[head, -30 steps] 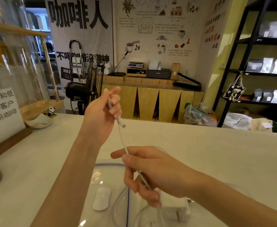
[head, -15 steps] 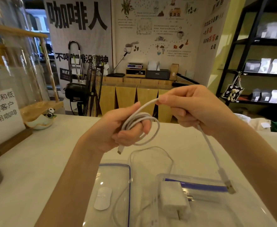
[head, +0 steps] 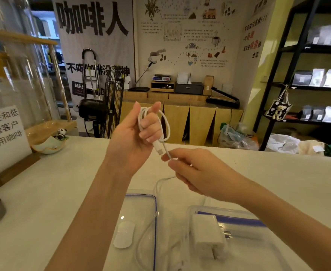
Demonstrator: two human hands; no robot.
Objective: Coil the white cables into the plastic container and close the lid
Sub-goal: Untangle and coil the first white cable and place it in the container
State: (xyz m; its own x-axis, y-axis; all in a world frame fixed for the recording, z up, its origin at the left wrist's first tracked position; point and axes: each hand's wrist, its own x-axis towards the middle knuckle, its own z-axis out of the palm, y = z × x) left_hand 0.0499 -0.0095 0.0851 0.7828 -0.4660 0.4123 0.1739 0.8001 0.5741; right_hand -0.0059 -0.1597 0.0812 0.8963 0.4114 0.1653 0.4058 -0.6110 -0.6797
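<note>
Left hand closed around several loops of white cable, raised above the counter; connector hanging out below the fingers. Right hand pinching the loose tail of the same cable just under that connector. Coiling nearly complete, by the look of it. Below, open plastic container with white charger inside; another cable loose on the counter. Lid lying beside, not yet on. Left to do: placing coils, closing.
</note>
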